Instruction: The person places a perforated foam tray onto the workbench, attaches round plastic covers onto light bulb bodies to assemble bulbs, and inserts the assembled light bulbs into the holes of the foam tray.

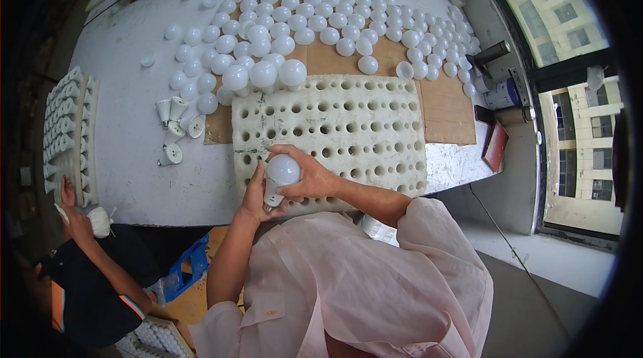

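- Hands: the right hand (309, 174) is cupped over the frosted white dome of a white pear-shaped light bulb with a metal screw base (278, 178); the left hand (256, 196) is closed around its lower body near the base. Both hands are pinching the bulb, which is held just above the near edge of the tabletop (127, 144).
- Handling: the bulb appears light, with a smooth, probably slippery dome. Judged fragile at the seam between dome and body; best gripped on the stiff lower body, with the dome only steadied.
- Pose: both forearms come in from the lower edge, elbows bent, wrists turned inward toward each other.
- Just beyond the hands: a white foam tray with rows of round holes (335, 131), resting on brown cardboard.
- Farther out: many loose white round bulb domes (315, 20); a few white cone-shaped bulb bodies (173, 131) to the left.
- Lower left: another person's hand (75, 214) reaches beside a rack of white parts (67, 123).
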A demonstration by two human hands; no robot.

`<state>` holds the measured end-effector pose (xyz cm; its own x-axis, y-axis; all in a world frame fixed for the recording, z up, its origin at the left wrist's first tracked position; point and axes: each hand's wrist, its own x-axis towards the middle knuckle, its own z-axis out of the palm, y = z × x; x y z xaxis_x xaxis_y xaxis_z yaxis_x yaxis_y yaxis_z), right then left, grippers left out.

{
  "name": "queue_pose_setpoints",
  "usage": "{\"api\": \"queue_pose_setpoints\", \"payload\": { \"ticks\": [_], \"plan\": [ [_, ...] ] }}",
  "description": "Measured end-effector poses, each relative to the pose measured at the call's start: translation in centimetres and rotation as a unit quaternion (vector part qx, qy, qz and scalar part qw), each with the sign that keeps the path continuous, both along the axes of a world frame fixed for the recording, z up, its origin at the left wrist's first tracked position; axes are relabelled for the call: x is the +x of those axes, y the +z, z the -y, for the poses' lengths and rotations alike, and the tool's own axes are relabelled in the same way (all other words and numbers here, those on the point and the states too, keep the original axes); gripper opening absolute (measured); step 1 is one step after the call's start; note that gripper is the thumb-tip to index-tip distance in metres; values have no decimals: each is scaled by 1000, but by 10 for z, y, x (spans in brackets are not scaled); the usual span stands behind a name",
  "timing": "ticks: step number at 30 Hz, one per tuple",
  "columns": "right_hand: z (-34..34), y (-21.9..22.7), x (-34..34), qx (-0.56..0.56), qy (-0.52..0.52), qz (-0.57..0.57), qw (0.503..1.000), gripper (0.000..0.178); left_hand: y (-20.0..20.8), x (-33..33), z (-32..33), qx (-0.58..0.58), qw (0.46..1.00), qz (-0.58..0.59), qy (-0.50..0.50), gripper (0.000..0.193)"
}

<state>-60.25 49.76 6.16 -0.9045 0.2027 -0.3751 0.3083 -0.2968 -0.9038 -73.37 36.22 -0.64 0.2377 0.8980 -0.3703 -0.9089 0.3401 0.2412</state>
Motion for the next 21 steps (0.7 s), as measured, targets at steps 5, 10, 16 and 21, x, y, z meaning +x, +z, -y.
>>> {"api": "queue_pose_setpoints", "payload": {
  "ticks": [5, 10, 16, 21],
  "plan": [
    [-43, -46, 3, 340, -177, -88, 919, 69, -27, -9, 18, -129, 926, -351, 60, 53],
    [-147, -44, -1, 540, -329, -26, 775, 67, -30, -28, 34, -158, 915, -337, 157, 36],
    [-181, -73, -25, 569, -187, 35, 800, 73, -34, -44, 38, -190, 861, -440, 171, 27],
    [-259, -102, -10, 494, -411, 16, 766, 46, -47, -84, 88, -275, 758, -547, 227, 28]
  ]
}}
